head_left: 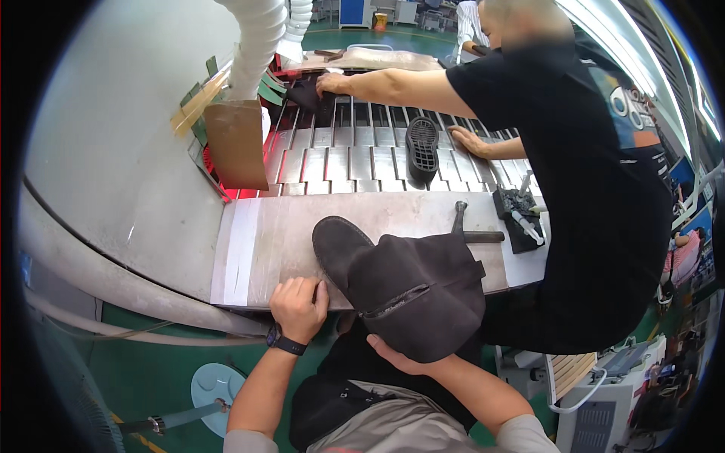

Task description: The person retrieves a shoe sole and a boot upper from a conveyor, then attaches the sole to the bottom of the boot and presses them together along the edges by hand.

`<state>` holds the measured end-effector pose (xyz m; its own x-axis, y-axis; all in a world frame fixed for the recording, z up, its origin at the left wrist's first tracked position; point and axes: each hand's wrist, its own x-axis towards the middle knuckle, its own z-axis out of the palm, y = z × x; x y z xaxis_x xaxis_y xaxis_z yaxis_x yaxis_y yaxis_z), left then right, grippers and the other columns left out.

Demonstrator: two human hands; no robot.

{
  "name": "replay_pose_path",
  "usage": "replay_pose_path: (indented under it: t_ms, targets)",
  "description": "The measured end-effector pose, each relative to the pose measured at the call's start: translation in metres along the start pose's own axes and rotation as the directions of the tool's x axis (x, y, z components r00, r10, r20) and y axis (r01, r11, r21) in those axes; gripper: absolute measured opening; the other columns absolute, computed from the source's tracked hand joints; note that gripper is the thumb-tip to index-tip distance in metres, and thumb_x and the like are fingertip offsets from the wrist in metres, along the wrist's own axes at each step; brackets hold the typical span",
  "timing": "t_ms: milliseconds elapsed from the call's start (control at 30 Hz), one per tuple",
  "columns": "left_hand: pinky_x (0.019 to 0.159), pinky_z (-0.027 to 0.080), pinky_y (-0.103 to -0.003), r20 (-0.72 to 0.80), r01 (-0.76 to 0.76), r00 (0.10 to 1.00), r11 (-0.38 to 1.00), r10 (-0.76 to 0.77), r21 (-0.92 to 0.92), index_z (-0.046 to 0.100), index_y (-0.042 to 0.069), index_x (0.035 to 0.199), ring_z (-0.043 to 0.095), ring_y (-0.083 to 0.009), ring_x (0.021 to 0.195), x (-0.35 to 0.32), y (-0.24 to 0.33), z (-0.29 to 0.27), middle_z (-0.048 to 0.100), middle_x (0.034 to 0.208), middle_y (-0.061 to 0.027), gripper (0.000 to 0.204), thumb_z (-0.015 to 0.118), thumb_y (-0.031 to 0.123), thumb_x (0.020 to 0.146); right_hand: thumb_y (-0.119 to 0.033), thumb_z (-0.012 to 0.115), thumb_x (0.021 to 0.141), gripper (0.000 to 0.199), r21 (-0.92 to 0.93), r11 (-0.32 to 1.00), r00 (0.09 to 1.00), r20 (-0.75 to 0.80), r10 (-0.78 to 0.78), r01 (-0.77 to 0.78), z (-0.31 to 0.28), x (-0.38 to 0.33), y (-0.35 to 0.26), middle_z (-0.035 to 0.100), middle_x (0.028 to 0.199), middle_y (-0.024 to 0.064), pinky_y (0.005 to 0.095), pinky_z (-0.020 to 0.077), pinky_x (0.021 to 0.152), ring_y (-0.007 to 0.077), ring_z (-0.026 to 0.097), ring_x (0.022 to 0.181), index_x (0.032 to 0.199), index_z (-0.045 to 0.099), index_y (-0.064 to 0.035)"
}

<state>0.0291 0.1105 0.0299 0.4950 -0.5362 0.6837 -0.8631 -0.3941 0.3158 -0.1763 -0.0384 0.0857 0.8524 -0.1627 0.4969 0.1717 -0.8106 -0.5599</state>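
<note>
A dark suede boot upper [404, 283] with a side zip lies on its side across the front of the metal bench [257, 249], its toe pointing up and left. My right hand [396, 356] cups the boot's shaft from underneath at the bench edge. My left hand [300, 306], with a black watch on the wrist, rests half-closed on the bench edge, fingertips against the boot's toe part. A black rubber sole [422, 151] lies on the slatted conveyor [340, 158] beyond.
A person in a black shirt [581, 158] leans over the conveyor from the right, one hand on a dark piece [306, 94] at the far end. A hammer [472, 230] and a black tool tray [517, 215] lie on the bench. A white ribbed hose [257, 45] hangs left.
</note>
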Motion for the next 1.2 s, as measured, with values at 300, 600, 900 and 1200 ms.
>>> replay_pose_path:
  t_ms: [300,600,900,1200]
  targets:
    - [0.062,0.041,-0.044,0.005,-0.007,1.0,1.0,0.007,0.005,0.069,0.011,0.084,0.059,-0.0291,0.066,0.003,-0.002,0.002,0.062,0.073,-0.0062,0.011,0.08,0.014,0.085,-0.026,0.073,0.103,0.034,0.268,0.96,0.996,-0.019,0.084,-0.075,-0.035,0.032,-0.031,0.072,0.109,0.017,0.0439,0.0546,0.092,0.0345,0.07,0.1,0.12,0.071,0.0038]
    - [0.061,0.04,-0.043,0.006,-0.003,1.0,1.0,0.003,-0.028,0.07,0.013,0.086,0.057,-0.0276,0.065,0.004,-0.007,-0.002,0.059,0.071,-0.005,0.013,0.082,0.014,0.082,-0.024,0.063,0.111,0.031,0.642,0.765,0.948,-0.209,0.241,-0.053,-0.039,0.129,-0.048,0.067,0.109,0.0079,0.0365,0.0516,0.088,0.0216,0.063,0.097,0.124,0.064,0.0038]
    - [0.06,0.038,-0.043,0.031,-0.019,0.999,0.996,0.022,-0.092,0.071,0.011,0.089,0.055,-0.0286,0.063,0.007,-0.011,-0.004,0.058,0.072,-0.0057,0.012,0.082,0.011,0.083,-0.041,0.057,0.112,0.049,0.87,0.426,0.722,-0.126,0.68,-0.249,-0.097,0.288,0.057,0.076,0.093,0.0117,0.0362,0.0635,0.077,0.0214,0.075,0.084,0.101,0.075,0.0036]
    - [0.06,0.038,-0.043,0.036,0.009,0.999,0.998,-0.007,-0.06,0.071,0.01,0.088,0.054,-0.0287,0.062,0.004,-0.012,-0.002,0.056,0.07,-0.0056,0.011,0.081,0.012,0.083,-0.047,0.054,0.11,0.061,0.033,0.817,0.72,-0.455,0.525,-0.575,-0.018,0.332,0.226,0.073,0.119,0.0364,0.0498,0.0497,0.107,0.0516,0.066,0.122,0.118,0.073,0.0104]
